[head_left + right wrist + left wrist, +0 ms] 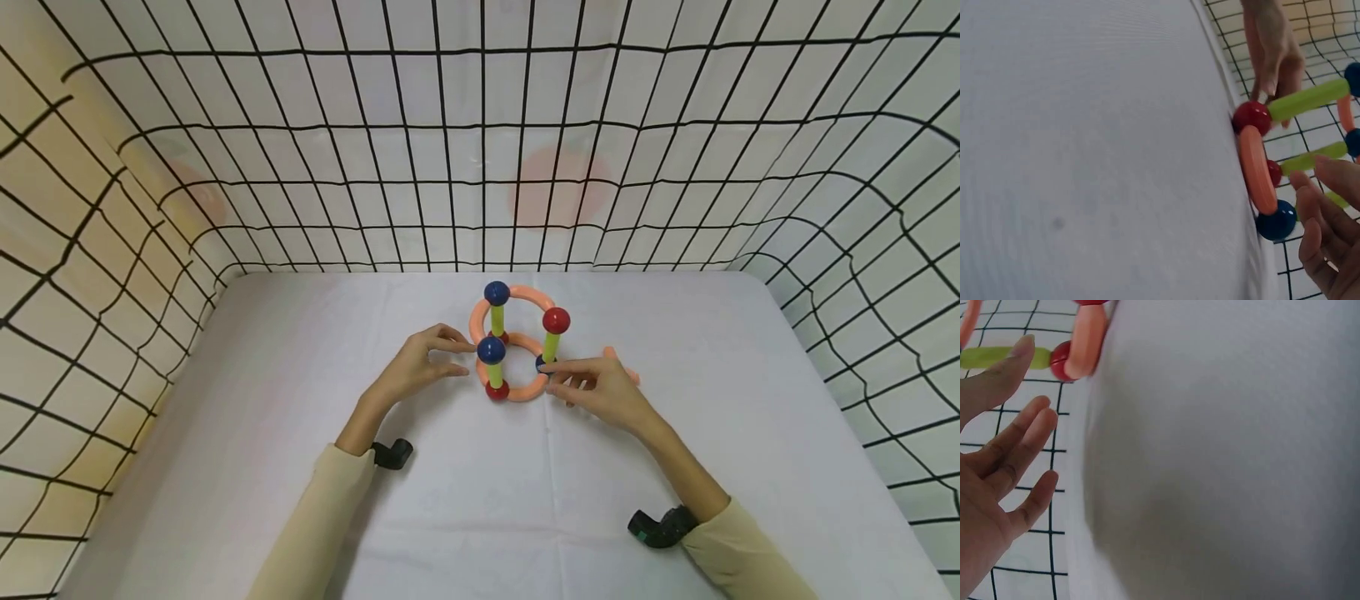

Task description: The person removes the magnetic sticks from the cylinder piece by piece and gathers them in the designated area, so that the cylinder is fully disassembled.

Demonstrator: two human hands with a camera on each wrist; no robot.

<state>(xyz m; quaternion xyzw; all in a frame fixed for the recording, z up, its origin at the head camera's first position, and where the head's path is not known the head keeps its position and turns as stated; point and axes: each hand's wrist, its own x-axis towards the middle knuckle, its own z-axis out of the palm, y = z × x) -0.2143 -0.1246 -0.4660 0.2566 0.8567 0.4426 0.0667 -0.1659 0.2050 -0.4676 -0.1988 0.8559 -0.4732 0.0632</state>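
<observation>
A toy frame of magnetic sticks and balls stands on the table: three upright yellow-green sticks (497,319), red balls (557,321), blue balls (491,350) and curved orange pieces (531,293) that link the balls at bottom and top. At its left side is my left hand (422,362), thumb and fingers spread apart, fingertips right by the near blue ball. My right hand (600,390) is at the right side, its index fingertip overlapping the low blue ball (1277,220) and thumb held apart. Part of one upright is hidden behind the right fingers in the right wrist view.
A loose orange piece (633,377) lies on the white table cover (480,500) behind the right hand, partly hidden by it. Black wire grid panels (420,125) surround the table at the back and sides. Dark wrist cameras (393,454) sit at both wrists.
</observation>
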